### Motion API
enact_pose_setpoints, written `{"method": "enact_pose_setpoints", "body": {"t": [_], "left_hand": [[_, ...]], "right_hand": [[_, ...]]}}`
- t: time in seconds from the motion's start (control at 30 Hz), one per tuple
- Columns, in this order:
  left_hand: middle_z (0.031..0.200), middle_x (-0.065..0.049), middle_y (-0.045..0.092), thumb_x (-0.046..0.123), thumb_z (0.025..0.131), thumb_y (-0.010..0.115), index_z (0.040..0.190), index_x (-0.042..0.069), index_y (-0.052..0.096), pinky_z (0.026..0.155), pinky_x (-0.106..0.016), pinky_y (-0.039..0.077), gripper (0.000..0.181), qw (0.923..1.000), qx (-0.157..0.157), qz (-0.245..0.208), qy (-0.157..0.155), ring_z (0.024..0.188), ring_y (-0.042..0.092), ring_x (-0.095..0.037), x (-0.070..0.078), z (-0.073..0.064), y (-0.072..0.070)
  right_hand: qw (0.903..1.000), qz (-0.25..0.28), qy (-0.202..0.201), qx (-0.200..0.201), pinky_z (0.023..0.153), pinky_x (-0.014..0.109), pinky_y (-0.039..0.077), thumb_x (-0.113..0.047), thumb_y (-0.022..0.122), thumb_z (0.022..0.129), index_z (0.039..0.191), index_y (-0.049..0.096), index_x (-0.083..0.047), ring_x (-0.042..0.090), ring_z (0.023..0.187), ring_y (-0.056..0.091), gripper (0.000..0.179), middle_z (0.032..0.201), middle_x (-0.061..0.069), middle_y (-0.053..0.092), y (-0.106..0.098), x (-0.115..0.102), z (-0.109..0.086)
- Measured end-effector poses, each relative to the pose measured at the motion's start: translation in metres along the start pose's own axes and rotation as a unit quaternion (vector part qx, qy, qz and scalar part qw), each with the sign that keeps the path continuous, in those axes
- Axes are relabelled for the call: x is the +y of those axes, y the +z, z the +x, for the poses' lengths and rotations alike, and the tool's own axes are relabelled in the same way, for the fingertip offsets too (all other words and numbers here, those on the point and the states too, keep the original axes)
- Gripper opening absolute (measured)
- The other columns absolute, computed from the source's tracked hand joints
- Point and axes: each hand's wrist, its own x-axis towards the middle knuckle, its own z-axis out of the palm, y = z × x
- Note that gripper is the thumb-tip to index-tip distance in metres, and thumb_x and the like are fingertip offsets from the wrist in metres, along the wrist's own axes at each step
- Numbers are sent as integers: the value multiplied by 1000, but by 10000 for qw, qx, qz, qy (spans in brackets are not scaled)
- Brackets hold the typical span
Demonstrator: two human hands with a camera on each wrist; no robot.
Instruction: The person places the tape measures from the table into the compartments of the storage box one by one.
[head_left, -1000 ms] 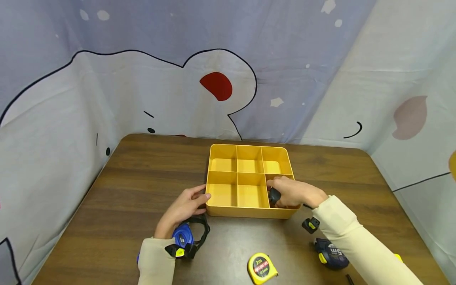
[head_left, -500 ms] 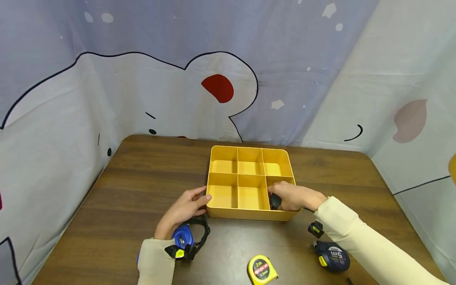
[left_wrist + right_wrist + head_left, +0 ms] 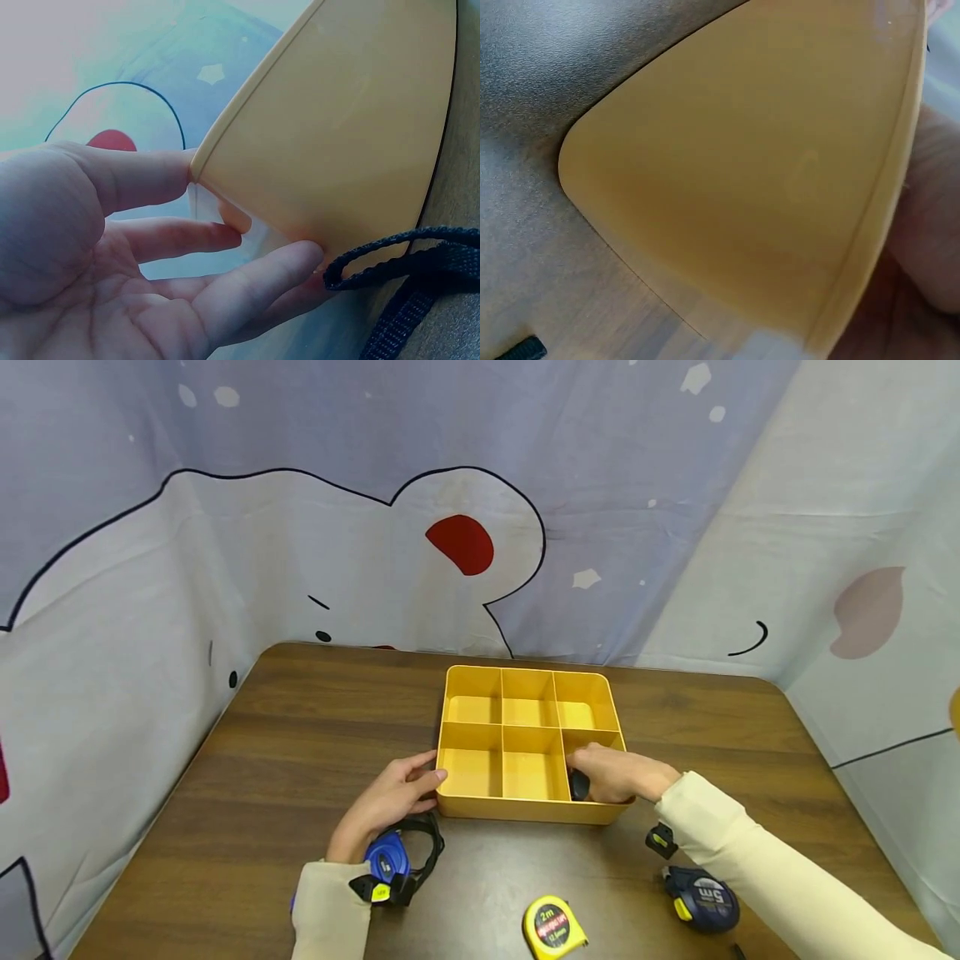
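Note:
The yellow divided tray (image 3: 525, 811) stands on the table between the hands. My left hand (image 3: 393, 797) is at its front left side; in the left wrist view the thumb meets the rim and the loosely extended fingers lie by the outer wall. My right hand (image 3: 611, 772) reaches down into the front right compartment, fingers curled around a black rounded object (image 3: 578, 785). Most of that object is hidden by the hand, so I cannot tell its kind. In the right wrist view the tray wall (image 3: 742, 165) covers the fingers.
A blue tape measure (image 3: 387, 855) and a black strap (image 3: 433, 847) lie by the left wrist. A yellow tape measure (image 3: 553, 927) sits in front of the tray. To the right, a navy tape measure (image 3: 702, 900) lies beside the right sleeve. A patterned curtain (image 3: 360, 568) hangs behind the table.
The right hand has settled slightly lower in the front right compartment with the black object. The left hand has stayed at the tray's side. The head view has shifted a little.

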Motion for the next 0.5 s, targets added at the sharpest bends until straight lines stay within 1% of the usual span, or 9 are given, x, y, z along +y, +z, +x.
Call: {"method": "enact_pose_setpoints", "body": {"t": [0.23,0.33,0.5], "left_hand": [[132,-30,42,24,94,51,143,-3,23,86,-42,48,62,10000,9,-5,18,115,51,-35,-1,1,0],[132,-30,42,23,94,52,143,-4,23,86,-42,48,63,10000,4,-22,35,115,51,-35,-1,2,1],[132,-31,42,23,94,51,143,-4,22,86,-43,48,63,10000,14,-52,41,116,50,-37,-1,1,2]], "right_hand": [[9999,-69,-44,145,44,19,27,7,62,72,69,54,-10,7,52,36,19,58,-7,39,4,1,1],[9997,-158,-60,195,46,19,28,7,62,72,69,54,-11,8,53,36,20,59,-7,40,5,1,1],[9994,-275,-34,215,50,21,32,6,63,73,72,55,-11,10,59,39,19,66,-3,47,6,1,1]]}}
